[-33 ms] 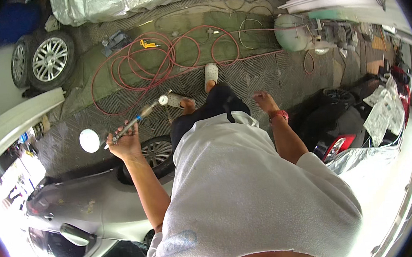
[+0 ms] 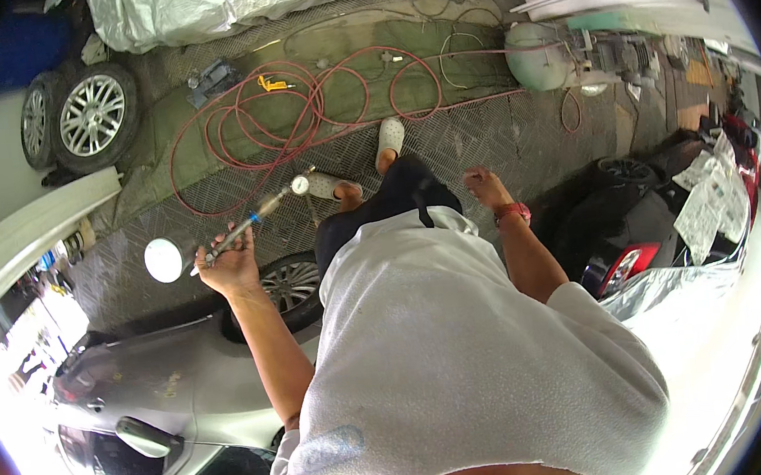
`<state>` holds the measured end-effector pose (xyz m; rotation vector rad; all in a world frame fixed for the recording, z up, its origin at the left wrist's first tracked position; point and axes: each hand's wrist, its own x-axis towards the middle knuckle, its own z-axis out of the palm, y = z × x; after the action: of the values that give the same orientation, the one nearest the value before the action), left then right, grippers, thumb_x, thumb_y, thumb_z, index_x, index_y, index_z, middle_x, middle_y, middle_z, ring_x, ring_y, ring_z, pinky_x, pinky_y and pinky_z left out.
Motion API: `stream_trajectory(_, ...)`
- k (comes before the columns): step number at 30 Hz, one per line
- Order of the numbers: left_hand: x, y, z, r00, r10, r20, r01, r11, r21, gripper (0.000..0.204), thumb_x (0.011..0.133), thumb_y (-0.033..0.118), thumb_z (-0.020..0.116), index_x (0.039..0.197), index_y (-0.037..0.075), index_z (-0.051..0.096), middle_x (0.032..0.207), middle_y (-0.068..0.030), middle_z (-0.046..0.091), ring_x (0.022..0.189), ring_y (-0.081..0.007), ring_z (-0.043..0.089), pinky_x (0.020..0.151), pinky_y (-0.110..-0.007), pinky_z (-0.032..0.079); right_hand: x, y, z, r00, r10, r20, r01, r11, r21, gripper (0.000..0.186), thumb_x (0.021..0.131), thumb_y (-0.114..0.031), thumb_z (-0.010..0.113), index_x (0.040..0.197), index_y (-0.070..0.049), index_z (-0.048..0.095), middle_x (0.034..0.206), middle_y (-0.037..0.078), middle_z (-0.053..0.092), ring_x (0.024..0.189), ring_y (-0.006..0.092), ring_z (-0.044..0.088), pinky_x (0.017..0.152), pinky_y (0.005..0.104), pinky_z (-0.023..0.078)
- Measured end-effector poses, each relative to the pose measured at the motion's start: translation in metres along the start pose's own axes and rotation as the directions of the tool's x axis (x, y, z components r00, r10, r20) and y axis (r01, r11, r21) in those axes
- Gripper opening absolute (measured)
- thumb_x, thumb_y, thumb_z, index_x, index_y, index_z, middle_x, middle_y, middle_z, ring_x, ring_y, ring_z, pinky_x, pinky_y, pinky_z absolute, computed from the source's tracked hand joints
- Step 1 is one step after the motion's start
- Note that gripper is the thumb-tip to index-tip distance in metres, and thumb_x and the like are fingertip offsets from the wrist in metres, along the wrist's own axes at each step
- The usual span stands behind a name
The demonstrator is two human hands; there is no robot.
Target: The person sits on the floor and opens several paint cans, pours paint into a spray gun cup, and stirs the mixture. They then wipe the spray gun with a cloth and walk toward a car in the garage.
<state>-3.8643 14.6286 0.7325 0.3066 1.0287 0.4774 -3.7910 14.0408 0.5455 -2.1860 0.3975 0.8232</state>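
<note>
My left hand (image 2: 227, 267) is closed around a metal spray gun (image 2: 242, 227), held out to the left above the grey car. A blue ring circles the gun's shaft, and a small round dial gauge (image 2: 300, 185) sits at its far end. Beside my fingers is its round white cup (image 2: 163, 260), seen from above. On the other side, my right hand (image 2: 487, 189) hangs by my thigh with loosely bent fingers and nothing visible in it. A red band (image 2: 512, 214) circles that wrist.
Red hose (image 2: 315, 107) lies in loops ahead, with a yellow air blow gun (image 2: 273, 83) among them. Two wheels (image 2: 97, 117) stand far left. A green-tanked compressor (image 2: 535, 57) is far right. A grey car (image 2: 139, 376) is near left; a black car part with tail light (image 2: 627, 266) is right.
</note>
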Motion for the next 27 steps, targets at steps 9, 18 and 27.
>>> stream_trajectory(9,0.007,-0.007,0.037,0.996,-0.088,0.036,0.085,0.994,0.072,0.029,0.096,0.036,0.055,0.09,0.008,0.049,0.087,-0.0096,0.06,0.113,-0.04,0.06,0.113,-0.065,0.034,-0.034,-0.009,0.016,0.997,0.012,-0.082,-0.012,1.0,0.002,0.052,0.096,-0.045,0.069,0.128,-0.004,0.069,0.115,0.023,0.075,0.111,0.0328,0.072,0.095,0.0409,0.055)
stream_trajectory(18,-0.017,-0.041,0.022,0.994,-0.103,-0.036,0.105,0.992,0.072,0.033,0.092,0.039,0.059,0.094,0.006,0.053,0.085,-0.0062,0.059,0.11,-0.0385,0.061,0.11,-0.065,0.037,-0.007,0.082,0.016,0.968,0.247,0.035,-0.245,0.968,-0.053,0.054,0.093,-0.048,0.07,0.119,-0.001,0.072,0.106,0.022,0.076,0.103,0.0371,0.074,0.09,0.0448,0.055)
stream_trajectory(27,-0.048,-0.054,0.012,0.99,-0.02,-0.139,0.034,0.995,0.094,0.031,0.092,0.039,0.058,0.091,0.008,0.052,0.083,-0.0053,0.06,0.108,-0.0351,0.061,0.106,-0.06,0.039,0.052,0.001,-0.036,0.997,-0.025,-0.076,0.017,0.995,-0.102,0.046,0.098,-0.041,0.067,0.123,-0.003,0.068,0.09,0.011,0.074,0.081,0.0207,0.072,0.076,0.0378,0.055)
